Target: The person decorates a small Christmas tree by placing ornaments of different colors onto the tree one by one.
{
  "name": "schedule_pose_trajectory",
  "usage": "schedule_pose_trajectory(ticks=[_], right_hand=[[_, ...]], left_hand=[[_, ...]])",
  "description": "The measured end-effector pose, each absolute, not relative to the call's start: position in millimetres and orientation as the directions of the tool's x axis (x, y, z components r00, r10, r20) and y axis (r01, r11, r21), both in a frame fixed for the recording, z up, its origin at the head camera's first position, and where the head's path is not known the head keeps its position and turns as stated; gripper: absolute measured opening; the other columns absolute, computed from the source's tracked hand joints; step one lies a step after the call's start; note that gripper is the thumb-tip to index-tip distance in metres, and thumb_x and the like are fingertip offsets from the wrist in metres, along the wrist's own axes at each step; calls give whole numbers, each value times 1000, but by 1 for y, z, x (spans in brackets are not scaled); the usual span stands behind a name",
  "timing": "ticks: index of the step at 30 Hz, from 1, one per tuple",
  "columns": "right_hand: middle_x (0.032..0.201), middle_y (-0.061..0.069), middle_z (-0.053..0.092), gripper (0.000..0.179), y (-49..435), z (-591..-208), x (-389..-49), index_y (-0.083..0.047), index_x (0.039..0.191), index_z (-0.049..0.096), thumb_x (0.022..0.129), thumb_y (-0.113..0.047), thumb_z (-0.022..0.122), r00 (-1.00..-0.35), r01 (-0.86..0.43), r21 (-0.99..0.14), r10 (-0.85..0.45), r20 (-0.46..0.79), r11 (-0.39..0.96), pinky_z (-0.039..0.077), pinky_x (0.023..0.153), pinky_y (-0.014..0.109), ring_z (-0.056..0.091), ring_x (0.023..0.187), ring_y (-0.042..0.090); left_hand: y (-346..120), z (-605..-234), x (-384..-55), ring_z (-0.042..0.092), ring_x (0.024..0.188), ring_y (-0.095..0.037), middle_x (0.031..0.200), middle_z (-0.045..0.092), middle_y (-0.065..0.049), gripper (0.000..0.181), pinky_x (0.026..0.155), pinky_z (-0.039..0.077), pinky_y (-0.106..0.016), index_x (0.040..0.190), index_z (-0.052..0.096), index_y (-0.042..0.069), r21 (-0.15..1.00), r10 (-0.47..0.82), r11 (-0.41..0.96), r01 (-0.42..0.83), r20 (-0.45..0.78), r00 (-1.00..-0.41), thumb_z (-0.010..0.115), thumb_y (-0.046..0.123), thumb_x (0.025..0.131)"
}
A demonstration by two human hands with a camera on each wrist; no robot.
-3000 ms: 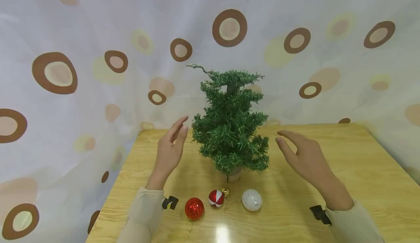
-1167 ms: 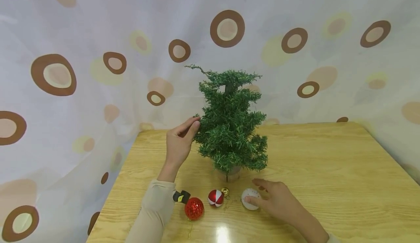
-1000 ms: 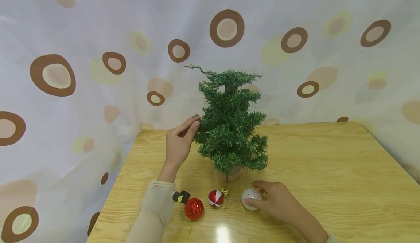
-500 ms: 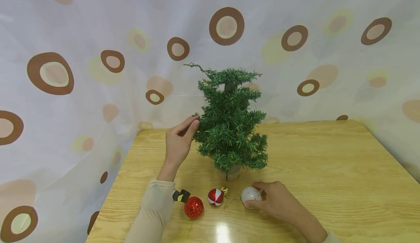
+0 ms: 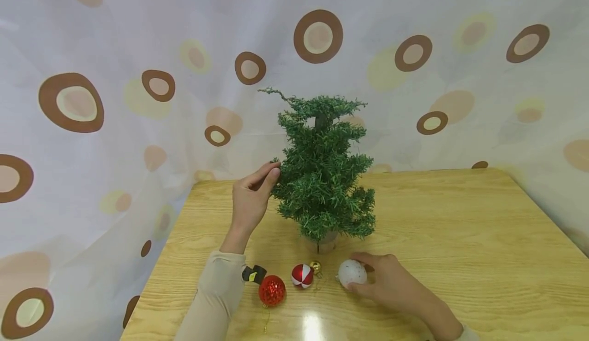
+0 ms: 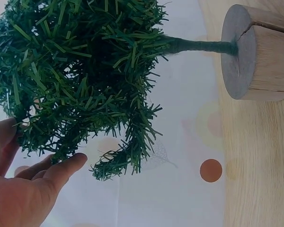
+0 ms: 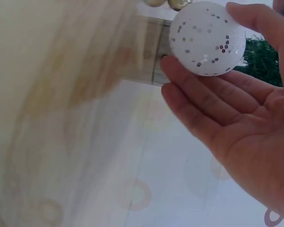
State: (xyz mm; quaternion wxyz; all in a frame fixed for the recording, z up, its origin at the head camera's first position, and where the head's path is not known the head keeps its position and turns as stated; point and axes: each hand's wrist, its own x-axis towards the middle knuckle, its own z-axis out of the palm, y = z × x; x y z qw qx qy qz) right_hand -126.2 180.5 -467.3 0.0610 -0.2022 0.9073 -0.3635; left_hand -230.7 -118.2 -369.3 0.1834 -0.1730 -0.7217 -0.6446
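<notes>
The fingers point(image 7: 191, 106) of the person's right hand point(image 5: 391, 283) hold a white, round ball with shiny speckles point(image 7: 208, 40), thumb and fingertips against its sides; from where I stand I can't tell whether it touches the pale, wood-grained counter point(image 5: 460, 239). Ahead of them and to their left, the left hand point(image 5: 250, 203) has its fingertips drawn narrow on an outer branch of the bushy green artificial tree point(image 5: 326, 177), whose round, cracked wooden base point(image 6: 270, 66) stands beyond the right fingers. Left of those fingers, near them, lie a small shiny gold ball point(image 5: 315, 267) and a red-and-white segmented ball point(image 5: 301, 276); farther left is a glittery red ball point(image 5: 272, 291). The white ball looks smooth enough to roll out of an off-centre squeeze, so I'd grip it evenly at its widest part. The left fingertips need only a light pinch, I'd judge, enough to steady the branch without tipping the tree.
</notes>
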Motion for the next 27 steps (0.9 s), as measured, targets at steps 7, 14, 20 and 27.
schedule_pose_trajectory(ticks=[7, 14, 20, 27], right_hand=[[128, 14, 75, 61, 181, -454, -122, -4, 134, 69, 87, -38, 87, -904, -366, -716, -411, 120, 594, 64, 85, 43, 78, 103, 28], [119, -1, 79, 55, 179, -437, -113, -15, 130, 72, 86, -45, 87, -902, -391, -730, -390, 185, 560, 62, 88, 46, 77, 100, 13], [113, -7, 80, 52, 174, -422, -104, -20, 130, 72, 87, -45, 87, -891, -433, -704, -387, 239, 563, 62, 86, 44, 76, 97, 7], [112, -13, 80, 48, 169, -401, -97, -30, 128, 72, 84, -35, 91, -858, -510, -693, -358, 368, 510, 63, 82, 36, 76, 96, 3]], left_hand=[[-118, -368, -231, 58, 143, -26, 140, 69, -16, 27, 105, 53, -21, 127, 76, 1, 870, 8, 112, 480, 483, -876, 68, 12, 104], [-118, -369, -231, 58, 142, -26, 142, 67, -18, 26, 104, 54, -20, 127, 76, 1, 871, 13, 111, 479, 481, -877, 68, 12, 104], [-118, -368, -230, 59, 141, -27, 143, 67, -18, 27, 102, 54, -19, 127, 76, 1, 871, 12, 111, 478, 479, -877, 68, 12, 104], [-118, -368, -231, 59, 142, -28, 143, 67, -19, 26, 102, 54, -19, 126, 76, -1, 869, 11, 102, 484, 485, -874, 68, 11, 104]])
